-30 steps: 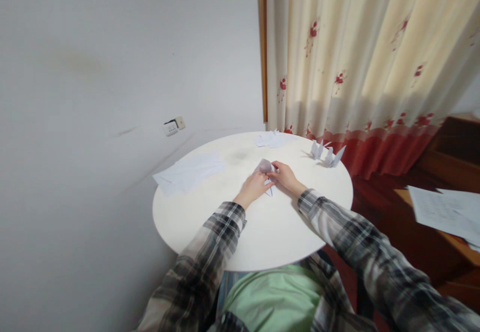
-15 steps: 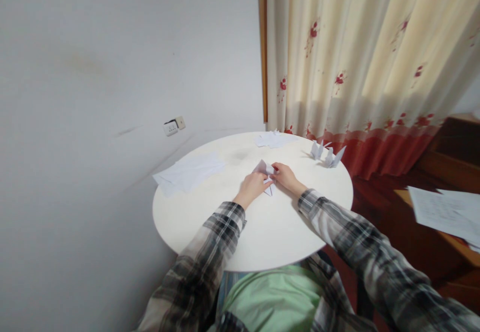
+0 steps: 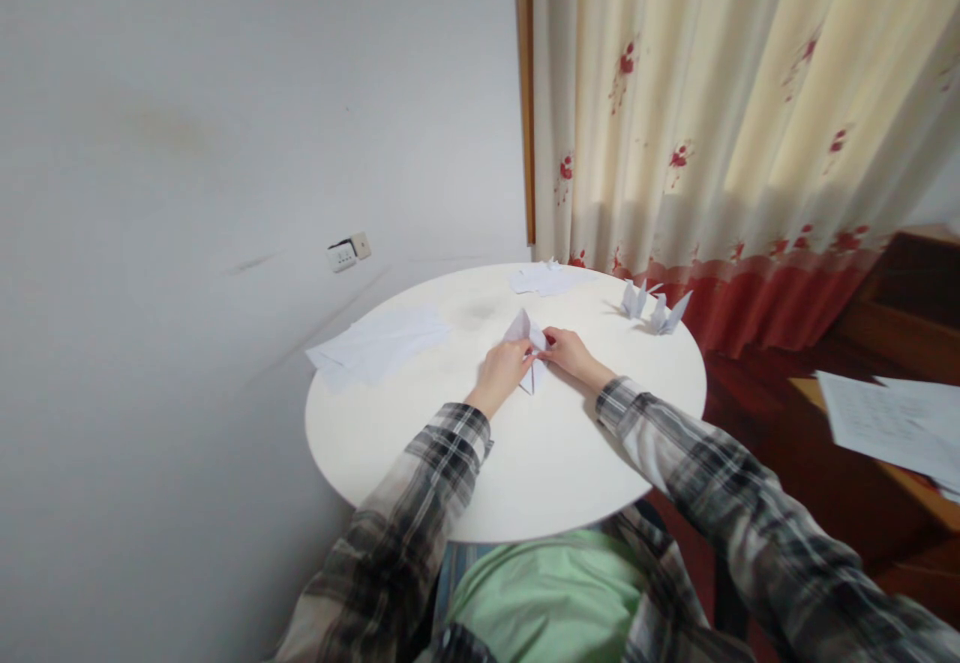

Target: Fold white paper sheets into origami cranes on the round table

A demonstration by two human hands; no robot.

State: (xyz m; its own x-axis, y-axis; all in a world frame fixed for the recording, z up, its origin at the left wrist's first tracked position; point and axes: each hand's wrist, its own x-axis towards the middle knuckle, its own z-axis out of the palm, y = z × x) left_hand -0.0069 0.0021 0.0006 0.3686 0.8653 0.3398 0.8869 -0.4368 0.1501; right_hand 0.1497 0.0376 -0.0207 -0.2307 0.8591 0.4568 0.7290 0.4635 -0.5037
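Observation:
Between my hands, near the middle of the round white table (image 3: pixel 480 483), is a partly folded piece of white paper (image 3: pixel 522 324). Its upper flap stands up in a point, while a narrow split point lies toward me. My left hand (image 3: pixel 504 371) grips the paper's left side, thumb and fingers closed at its middle. From the right, my right hand (image 3: pixel 570 352) pinches the paper's right edge between thumb and fingers. The fingers of both hands nearly meet and cover the centre of the folds.
White paper sheets (image 3: pixel 379 343) lie on the table's left. More paper pieces (image 3: pixel 551 279) lie at the far edge. Two folded paper cranes (image 3: pixel 634 300) stand at the far right. A wall with a socket (image 3: pixel 342 256) borders the left; a curtain (image 3: pixel 675 143) hangs behind.
The paper has turned slightly between my fingers, and its upper flap now stands taller. Its lower point has shifted a little left. My left hand has moved slightly; the right is almost still.

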